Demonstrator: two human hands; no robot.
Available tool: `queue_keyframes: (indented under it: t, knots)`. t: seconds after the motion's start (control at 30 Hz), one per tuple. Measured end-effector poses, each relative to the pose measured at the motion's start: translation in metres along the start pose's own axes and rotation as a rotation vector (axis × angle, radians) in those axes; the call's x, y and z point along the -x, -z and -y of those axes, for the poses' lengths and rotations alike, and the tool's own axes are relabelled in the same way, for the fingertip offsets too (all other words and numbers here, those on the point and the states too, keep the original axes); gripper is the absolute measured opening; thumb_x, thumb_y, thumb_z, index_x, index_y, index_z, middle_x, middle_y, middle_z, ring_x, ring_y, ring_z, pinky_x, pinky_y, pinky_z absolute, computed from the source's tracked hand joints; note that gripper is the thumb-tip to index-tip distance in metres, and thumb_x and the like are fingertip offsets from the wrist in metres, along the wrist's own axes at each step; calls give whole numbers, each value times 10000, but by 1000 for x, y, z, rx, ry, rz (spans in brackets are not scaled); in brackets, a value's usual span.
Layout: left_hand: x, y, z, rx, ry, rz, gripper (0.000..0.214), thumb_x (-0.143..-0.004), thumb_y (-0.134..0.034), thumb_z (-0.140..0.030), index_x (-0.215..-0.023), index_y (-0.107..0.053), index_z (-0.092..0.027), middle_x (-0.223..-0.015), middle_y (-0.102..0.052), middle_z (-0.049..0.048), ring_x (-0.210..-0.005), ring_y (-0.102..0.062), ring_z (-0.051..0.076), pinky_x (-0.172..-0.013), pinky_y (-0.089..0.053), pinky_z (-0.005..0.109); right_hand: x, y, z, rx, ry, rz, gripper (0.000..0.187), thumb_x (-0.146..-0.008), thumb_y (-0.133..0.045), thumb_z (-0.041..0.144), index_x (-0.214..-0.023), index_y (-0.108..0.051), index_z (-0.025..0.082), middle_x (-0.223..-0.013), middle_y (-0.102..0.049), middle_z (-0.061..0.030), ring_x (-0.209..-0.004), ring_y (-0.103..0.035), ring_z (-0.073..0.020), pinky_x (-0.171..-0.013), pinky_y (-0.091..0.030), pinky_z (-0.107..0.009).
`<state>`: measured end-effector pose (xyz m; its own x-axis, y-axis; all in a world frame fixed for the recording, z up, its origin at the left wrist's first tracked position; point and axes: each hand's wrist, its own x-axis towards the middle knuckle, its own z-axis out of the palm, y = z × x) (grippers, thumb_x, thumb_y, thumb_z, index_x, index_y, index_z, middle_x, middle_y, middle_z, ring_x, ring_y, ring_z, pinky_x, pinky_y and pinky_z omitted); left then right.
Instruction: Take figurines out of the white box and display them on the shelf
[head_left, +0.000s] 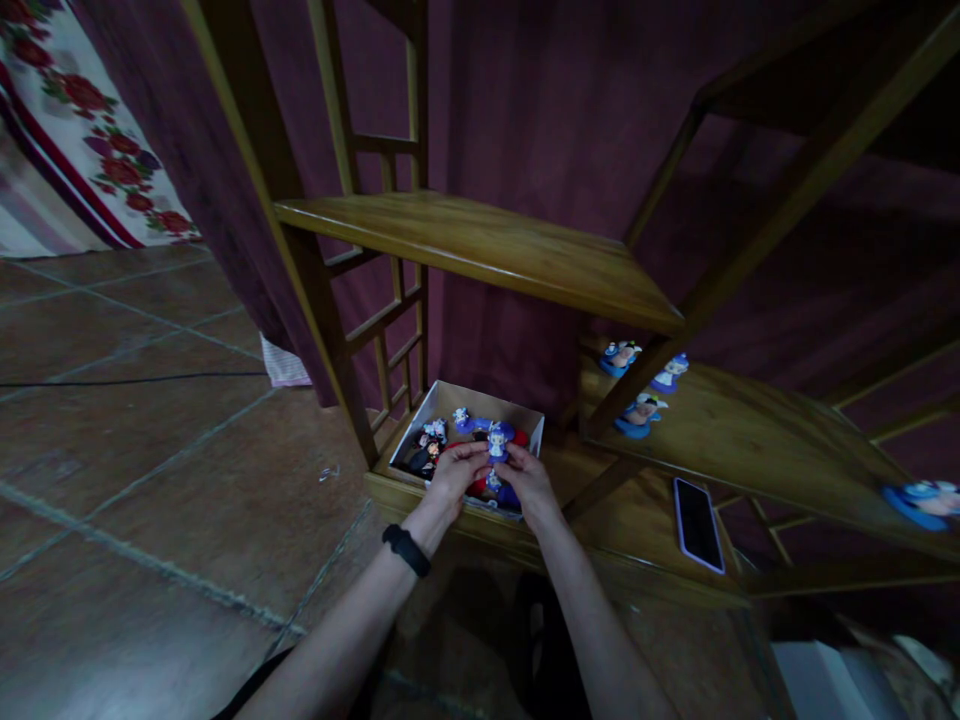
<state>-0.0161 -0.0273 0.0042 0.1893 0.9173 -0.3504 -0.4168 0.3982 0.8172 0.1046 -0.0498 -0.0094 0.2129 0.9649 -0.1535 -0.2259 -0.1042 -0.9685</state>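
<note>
A small blue-and-white figurine (498,441) is held upright between the fingertips of both my hands, over an open cardboard box. My left hand (454,474), with a black band on its wrist, pinches it from the left. From the right, my right hand (527,478) grips its lower part. Under my hands the white-walled box (533,424) holds several more figurines, among them a blue-and-white one (461,418) at the back and a dark one with red (429,455) at the left. My hands hide part of the contents.
The box rests on the bottom board of a wooden shelf unit (480,240). Several figurines (639,414) stand on the shelf to the right, another figurine (928,502) at its far end. A phone (698,524) lies on the lower board. A cable (135,379) crosses the tiled floor.
</note>
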Motion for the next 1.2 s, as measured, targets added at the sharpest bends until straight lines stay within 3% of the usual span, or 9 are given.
queue_keyframes:
  t: [0.17,0.33,0.47,0.7,0.97,1.2]
  knots:
    - [-1,-2,4,-104,-74,50,330,-537,-768,-193,-851,-687,-129,-678,-658,13,-620,-589,103,-648,-474,229,1,-1,4,-10,31,4,333,-561,-693,221,-895,-685,217,-789,-704,24,-708,-624,-143,-711,-474,-264]
    - [-8,0,8,-323,-237,76,275,-616,-682,-189,-887,-698,-143,-606,-618,-15,-545,-535,107,-571,-432,219,2,0,6,11,54,22,311,-582,-688,243,-892,-688,213,-802,-709,14,-720,-635,-155,-723,-479,-278]
    - [-9,2,9,-562,-373,20,268,-657,-646,-182,-917,-710,-185,-732,-684,27,-658,-594,168,-660,-458,258,-1,1,4,47,64,15,344,-593,-681,247,-934,-684,209,-818,-713,10,-738,-639,-165,-748,-479,-295]
    - [-6,2,8,-720,-468,27,283,-721,-592,-168,-983,-695,-189,-898,-706,56,-841,-637,211,-794,-468,287,-5,4,-7,103,118,34,305,-645,-640,251,-945,-678,219,-877,-715,14,-815,-644,-180,-791,-479,-308]
    - [2,-2,7,-1221,-562,6,360,-839,-463,-188,-1181,-568,-144,-1077,-654,114,-978,-610,203,-869,-457,302,-10,8,-15,234,169,23,287,-688,-586,261,-962,-670,240,-906,-703,17,-839,-625,-193,-814,-473,-328]
    - [13,-2,8,-1627,-650,34,435,-876,-380,-183,-1310,-398,-156,-1115,-584,142,-920,-615,206,-765,-485,296,-9,9,-15,208,111,17,306,-643,-639,292,-942,-660,231,-902,-690,17,-844,-599,-191,-807,-452,-316]
